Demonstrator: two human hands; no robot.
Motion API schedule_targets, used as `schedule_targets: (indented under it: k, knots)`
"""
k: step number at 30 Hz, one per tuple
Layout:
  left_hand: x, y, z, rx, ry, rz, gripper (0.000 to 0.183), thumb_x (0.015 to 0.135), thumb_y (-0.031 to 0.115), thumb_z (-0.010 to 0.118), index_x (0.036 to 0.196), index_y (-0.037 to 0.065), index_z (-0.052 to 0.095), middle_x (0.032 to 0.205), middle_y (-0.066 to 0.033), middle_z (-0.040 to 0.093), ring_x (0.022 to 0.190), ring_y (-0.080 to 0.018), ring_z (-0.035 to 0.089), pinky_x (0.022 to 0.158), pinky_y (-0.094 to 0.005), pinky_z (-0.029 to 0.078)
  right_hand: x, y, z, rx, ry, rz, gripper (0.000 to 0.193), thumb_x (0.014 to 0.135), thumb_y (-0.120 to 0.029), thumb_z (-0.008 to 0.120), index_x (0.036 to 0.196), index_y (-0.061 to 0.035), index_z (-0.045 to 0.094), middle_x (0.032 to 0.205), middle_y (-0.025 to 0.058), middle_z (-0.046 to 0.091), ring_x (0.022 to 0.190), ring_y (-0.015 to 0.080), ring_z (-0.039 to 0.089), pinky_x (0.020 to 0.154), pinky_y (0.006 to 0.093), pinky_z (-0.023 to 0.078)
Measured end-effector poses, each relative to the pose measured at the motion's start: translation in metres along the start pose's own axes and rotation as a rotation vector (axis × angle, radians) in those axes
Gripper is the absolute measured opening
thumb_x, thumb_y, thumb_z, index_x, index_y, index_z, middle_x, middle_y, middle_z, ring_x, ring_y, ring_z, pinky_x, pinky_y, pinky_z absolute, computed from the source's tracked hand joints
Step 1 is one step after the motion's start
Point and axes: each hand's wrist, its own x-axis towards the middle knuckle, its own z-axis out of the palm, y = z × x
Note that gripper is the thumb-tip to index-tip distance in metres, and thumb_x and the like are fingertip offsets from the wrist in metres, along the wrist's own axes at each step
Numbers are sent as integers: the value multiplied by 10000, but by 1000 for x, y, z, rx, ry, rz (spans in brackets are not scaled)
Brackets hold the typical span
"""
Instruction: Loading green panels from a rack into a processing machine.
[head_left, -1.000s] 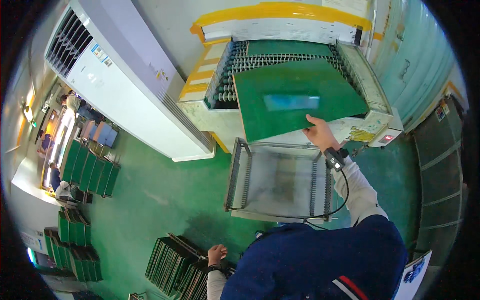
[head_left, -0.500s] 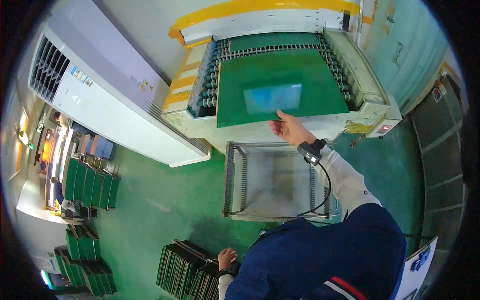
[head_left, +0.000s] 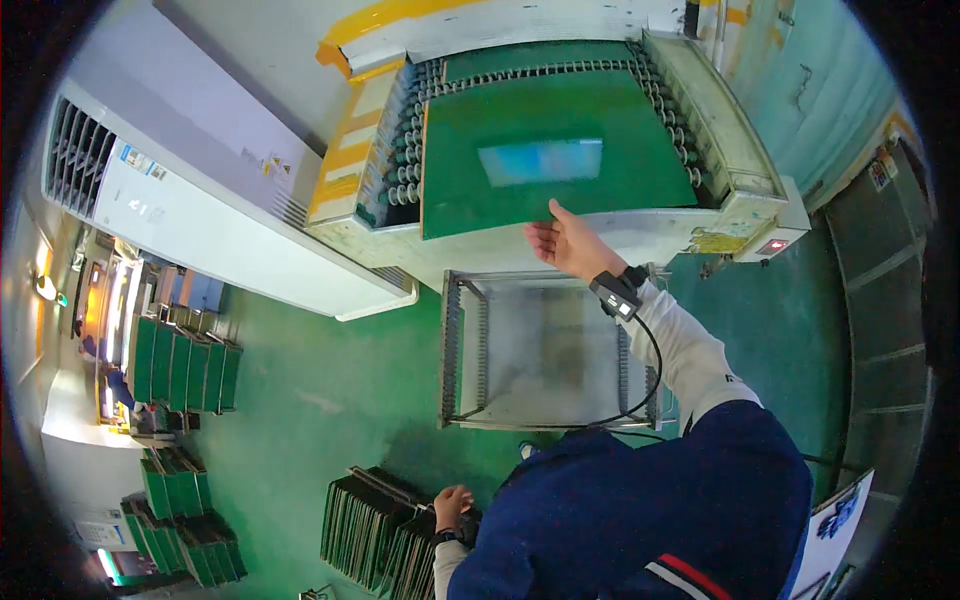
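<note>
A large green panel [head_left: 520, 110] lies on the roller conveyor [head_left: 405, 170] ahead of me, its near edge sticking out past the machine's front. At that edge is my right hand [head_left: 565, 243], thumb raised and apart, fingers loosely bent and seen below the edge. Whether the thumb touches the panel I cannot tell. My left hand [head_left: 453, 507] hangs low by my side with loosely curled fingers and nothing visible in it. Beside it, racked green panels [head_left: 365, 530] stand upright on the floor. A metal slotted rack [head_left: 450, 350] stands below the conveyor's front.
Farther back on the rollers lies another green panel [head_left: 540, 58]. A tall white air conditioner [head_left: 230, 235] stands at the left. More racks of green panels [head_left: 185, 365] and a person in dark blue [head_left: 118, 385] are at far left. A cable [head_left: 655, 370] runs from my right wrist device [head_left: 615, 296].
The view has shifted slightly, so the machine and panel appear higher. My right hand's fingers look more bent and lower against the panel's edge. The left hand stays low.
</note>
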Motion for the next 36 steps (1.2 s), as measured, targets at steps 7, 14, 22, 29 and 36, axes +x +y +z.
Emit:
schedule_targets:
  k: [7, 14, 22, 29, 36]
  knots:
    - [4, 23, 1, 60, -85, 15, 198, 884, 221, 652, 906, 25, 634, 797, -69, 677, 614, -135, 636, 526, -251, 495, -23, 10, -2, -107, -92, 72, 468, 939, -486, 561, 993, -26, 631, 886, 52, 658, 725, 148, 617, 679, 300, 529]
    - [20, 57, 25, 260, -151, 27, 191, 878, 203, 641, 907, 15, 617, 786, -65, 668, 638, -138, 631, 515, -254, 474, -74, 96, -71, -530, 10, 238, 332, 958, -369, 553, 914, -59, 665, 807, 49, 678, 684, 146, 632, 644, 282, 518]
    - [64, 85, 52, 403, -306, 54, 246, 858, 224, 662, 948, -2, 631, 809, -63, 673, 666, -132, 633, 555, -251, 483, -170, 168, -195, -844, 142, 481, 306, 902, -316, 551, 809, -52, 674, 682, 59, 659, 575, 165, 629, 492, 294, 476]
    - [131, 95, 40, 875, -170, 572, 253, 801, 301, 697, 932, 86, 679, 829, -131, 671, 760, -225, 652, 679, -334, 510, -231, 194, -186, -1114, 182, 698, 354, 884, -389, 549, 773, -70, 657, 691, 47, 678, 647, 171, 695, 525, 312, 483]
    - [102, 147, 69, 761, -72, 785, 279, 782, 235, 717, 961, 27, 668, 860, -116, 664, 816, -294, 629, 764, -392, 492, -237, 235, -191, -1150, 211, 865, 514, 824, -540, 598, 789, -34, 686, 761, 80, 715, 646, 181, 696, 534, 353, 479]
